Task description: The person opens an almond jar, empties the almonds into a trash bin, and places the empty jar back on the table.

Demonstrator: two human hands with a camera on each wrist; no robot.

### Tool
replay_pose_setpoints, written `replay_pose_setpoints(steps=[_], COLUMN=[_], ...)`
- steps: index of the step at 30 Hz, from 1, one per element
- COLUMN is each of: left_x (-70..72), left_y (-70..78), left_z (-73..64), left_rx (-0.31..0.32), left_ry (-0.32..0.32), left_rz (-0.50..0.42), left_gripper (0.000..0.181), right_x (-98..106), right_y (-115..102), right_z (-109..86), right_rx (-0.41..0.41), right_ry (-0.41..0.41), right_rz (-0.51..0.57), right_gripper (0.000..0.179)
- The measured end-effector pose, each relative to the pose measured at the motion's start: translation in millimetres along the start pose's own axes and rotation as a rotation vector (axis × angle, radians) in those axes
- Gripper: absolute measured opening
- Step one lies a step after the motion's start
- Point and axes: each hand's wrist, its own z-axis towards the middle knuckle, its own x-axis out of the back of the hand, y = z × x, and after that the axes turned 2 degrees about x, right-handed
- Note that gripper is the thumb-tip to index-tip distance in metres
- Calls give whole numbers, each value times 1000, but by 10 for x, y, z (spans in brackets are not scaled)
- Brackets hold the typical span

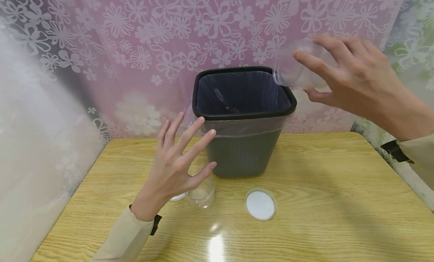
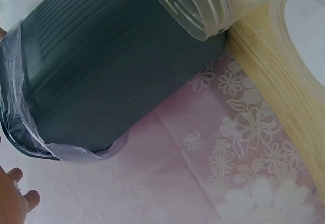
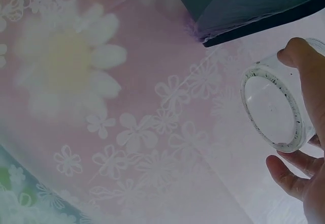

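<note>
My right hand (image 1: 359, 71) grips a clear plastic jar (image 1: 288, 64) at the back right corner of a dark trash bin (image 1: 242, 152). The jar is tipped on its side, its mouth toward the bin's opening. In the right wrist view, small dark specks ring the base of that jar (image 3: 274, 112). My left hand (image 1: 174, 162) is spread wide, fingertips by the bin's front left rim, holding nothing. Below its thumb stands a second clear jar (image 1: 203, 196), partly covered by the hand. A plastic liner (image 1: 251, 128) folds over the bin's rim.
A round white lid (image 1: 260, 204) lies on the wooden table (image 1: 322, 216) in front of the bin. Another white lid (image 1: 178, 197) shows partly behind my left wrist. Pink flowered cloth (image 1: 152, 47) hangs behind the bin, and pale cloth (image 1: 34, 141) at the left.
</note>
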Motion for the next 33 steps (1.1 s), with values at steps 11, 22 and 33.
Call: replay_pose_setpoints(steps=[11, 22, 33], left_x=[-19, -29, -21], left_y=[21, 24, 47], left_z=[-108, -196, -300], left_rx=[14, 21, 30], left_ry=[-3, -30, -78], left_rz=[-19, -6, -17], left_gripper=[55, 55, 56], right_x=[-101, -141, -114], right_y=[-55, -106, -167], right_z=[-183, -365, -625], right_rx=[-123, -219, -287], right_ry=[140, 201, 111], right_rz=[81, 97, 109], right_gripper=[71, 77, 89])
